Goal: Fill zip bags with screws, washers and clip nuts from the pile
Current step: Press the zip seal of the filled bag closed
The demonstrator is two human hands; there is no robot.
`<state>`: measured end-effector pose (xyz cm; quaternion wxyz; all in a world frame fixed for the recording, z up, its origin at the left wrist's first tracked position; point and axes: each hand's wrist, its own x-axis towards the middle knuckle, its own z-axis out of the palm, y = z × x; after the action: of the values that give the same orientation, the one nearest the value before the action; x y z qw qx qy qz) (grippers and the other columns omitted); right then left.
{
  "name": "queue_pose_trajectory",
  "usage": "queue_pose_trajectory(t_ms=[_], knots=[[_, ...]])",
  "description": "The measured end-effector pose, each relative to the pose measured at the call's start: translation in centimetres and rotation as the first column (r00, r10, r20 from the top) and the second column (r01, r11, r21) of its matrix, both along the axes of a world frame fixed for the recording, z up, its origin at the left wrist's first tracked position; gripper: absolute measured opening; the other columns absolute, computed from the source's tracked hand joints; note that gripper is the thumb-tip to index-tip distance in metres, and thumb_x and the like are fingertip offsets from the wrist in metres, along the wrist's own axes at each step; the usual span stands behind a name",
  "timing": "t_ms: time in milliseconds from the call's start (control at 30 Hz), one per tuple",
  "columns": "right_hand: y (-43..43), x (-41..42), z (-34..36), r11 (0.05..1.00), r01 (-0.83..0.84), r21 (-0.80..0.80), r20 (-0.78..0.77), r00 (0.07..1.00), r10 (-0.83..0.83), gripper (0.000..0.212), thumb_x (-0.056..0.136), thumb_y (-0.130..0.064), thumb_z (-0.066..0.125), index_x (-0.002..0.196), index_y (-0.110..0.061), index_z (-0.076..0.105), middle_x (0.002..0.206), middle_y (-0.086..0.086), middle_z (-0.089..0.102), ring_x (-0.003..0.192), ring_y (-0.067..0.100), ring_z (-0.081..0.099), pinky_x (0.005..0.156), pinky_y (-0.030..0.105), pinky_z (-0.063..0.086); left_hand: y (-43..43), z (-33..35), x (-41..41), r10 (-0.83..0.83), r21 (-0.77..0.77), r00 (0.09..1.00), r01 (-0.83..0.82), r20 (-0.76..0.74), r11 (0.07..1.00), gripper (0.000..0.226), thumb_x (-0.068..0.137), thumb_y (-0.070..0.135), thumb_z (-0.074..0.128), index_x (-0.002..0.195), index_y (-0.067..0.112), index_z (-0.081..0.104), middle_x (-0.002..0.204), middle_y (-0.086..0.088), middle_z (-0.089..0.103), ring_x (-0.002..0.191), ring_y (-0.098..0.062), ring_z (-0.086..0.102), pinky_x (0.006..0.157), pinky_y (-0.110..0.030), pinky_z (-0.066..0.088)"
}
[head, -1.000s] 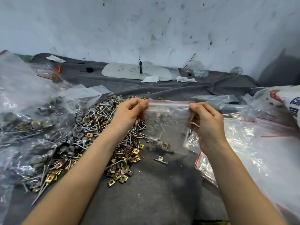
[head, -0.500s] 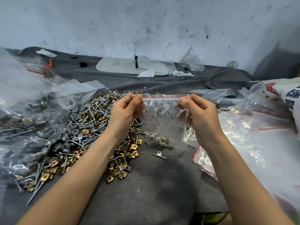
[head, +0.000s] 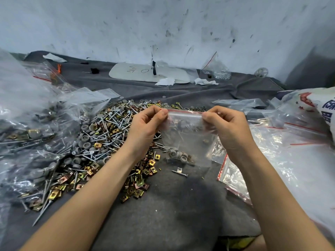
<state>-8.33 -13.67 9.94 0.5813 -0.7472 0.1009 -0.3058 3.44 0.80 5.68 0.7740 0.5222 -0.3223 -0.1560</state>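
- Leftmost, pile [head: 101, 142] of silver screws, grey washers, brass clip nuts on dark grey cloth [head: 172, 205].
- Left hand [head: 145, 127] pinches top left corner of small clear red-striped zip bag [head: 186, 138].
- Right hand [head: 228, 129] pinches right corner; bag just right of pile.

I see a red stripe on the clear plastic zip bag [head: 188, 140] mid-frame; gold metal clip nuts [head: 137, 189] and grey round washers [head: 85, 138] lower left.
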Motion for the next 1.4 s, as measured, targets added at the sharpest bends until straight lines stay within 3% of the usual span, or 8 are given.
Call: queue_pose_trajectory(t_ms=[100,300,433,667,833,1067,1300,1400], knots=[[0.0,0.0,0.0,1.000,0.016,-0.019,-0.019,1.000,-0.017,0.027,0.085,-0.005,0.063,0.058,-0.014,0.064,0.060,0.010,0.057,0.062,0.020,0.050,0.063,0.030,0.044,0.1,0.3,-0.3,-0.004,0.009,1.000,0.004,0.012,1.000,0.015,0.080,0.025,0.059,0.072,0.012,0.057,0.071,0.005,0.056,0.069,-0.009,0.051,0.071,-0.028,0.044],[-0.1,-0.5,0.2,0.987,-0.019,-0.159,-0.119,0.993,-0.001,0.015,0.077,-0.015,0.074,0.064,-0.019,0.071,0.058,-0.006,0.065,0.057,0.005,0.058,0.054,0.019,0.045,0.3,0.4,-0.4,-0.016,0.072,0.995,0.009,0.097,0.997,0.011,0.083,0.017,0.064,0.076,0.010,0.060,0.077,0.000,0.061,0.074,-0.015,0.054,0.071,-0.030,0.044],[-0.4,-0.7,0.4,0.992,-0.034,-0.123,-0.114,0.993,0.020,0.010,0.077,-0.012,0.074,0.068,-0.012,0.071,0.061,-0.002,0.065,0.061,0.009,0.058,0.057,0.020,0.047,0.4,0.4,-0.6,-0.021,0.153,0.975,-0.013,0.221,0.988,0.014,0.086,0.022,0.056,0.073,0.018,0.061,0.074,-0.001,0.059,0.072,-0.020,0.053,0.067,-0.030,0.043],[-0.1,-0.6,0.3,0.994,-0.080,-0.076,-0.165,0.984,0.067,0.013,0.073,-0.010,0.078,0.063,-0.018,0.073,0.058,-0.004,0.065,0.057,0.006,0.057,0.056,0.018,0.046,0.7,0.4,-0.7,-0.042,0.209,0.955,-0.021,0.293,0.978,0.011,0.083,0.037,0.063,0.074,0.034,0.068,0.072,0.010,0.065,0.068,-0.009,0.058,0.064,-0.022,0.047],[-0.1,-0.8,0.5,0.994,-0.104,-0.011,-0.177,0.979,0.101,0.009,0.069,-0.009,0.079,0.068,-0.016,0.075,0.063,0.003,0.068,0.060,0.010,0.058,0.063,0.024,0.047,0.4,0.2,-0.9,-0.079,0.226,0.953,0.010,0.294,0.974,0.009,0.084,0.028,0.063,0.078,0.027,0.070,0.074,-0.002,0.063,0.071,-0.019,0.057,0.069,-0.037,0.045],[0.0,-0.6,0.4,0.994,-0.113,-0.002,-0.171,0.979,0.111,0.018,0.069,-0.004,0.079,0.060,-0.019,0.074,0.058,-0.003,0.067,0.057,0.004,0.058,0.059,0.014,0.047,0.3,0.2,-1.3,-0.096,0.220,0.954,0.033,0.284,0.975,0.011,0.083,0.020,0.062,0.073,0.022,0.066,0.067,0.004,0.061,0.064,-0.009,0.055,0.061,-0.021,0.043],[-0.5,-0.7,0.2,0.989,-0.139,0.044,-0.177,0.974,0.145,0.016,0.050,-0.025,0.081,0.065,-0.019,0.076,0.066,0.002,0.072,0.060,0.008,0.063,0.061,0.014,0.050,-0.1,0.1,-1.5,-0.122,0.211,0.952,0.063,0.280,0.975,0.009,0.084,0.023,0.064,0.076,0.019,0.066,0.070,0.004,0.062,0.067,-0.012,0.056,0.064,-0.025,0.044],[-0.2,-0.5,0.0,0.983,-0.177,0.042,-0.180,0.967,0.182,0.012,0.057,-0.014,0.083,0.067,-0.015,0.076,0.070,0.005,0.073,0.064,0.010,0.067,0.063,0.015,0.051,-0.2,-0.1,-1.5,-0.141,0.229,0.942,0.071,0.305,0.971,0.010,0.089,0.012,0.064,0.079,0.014,0.064,0.066,0.012,0.062,0.065,-0.003,0.057,0.066,-0.015,0.046]])
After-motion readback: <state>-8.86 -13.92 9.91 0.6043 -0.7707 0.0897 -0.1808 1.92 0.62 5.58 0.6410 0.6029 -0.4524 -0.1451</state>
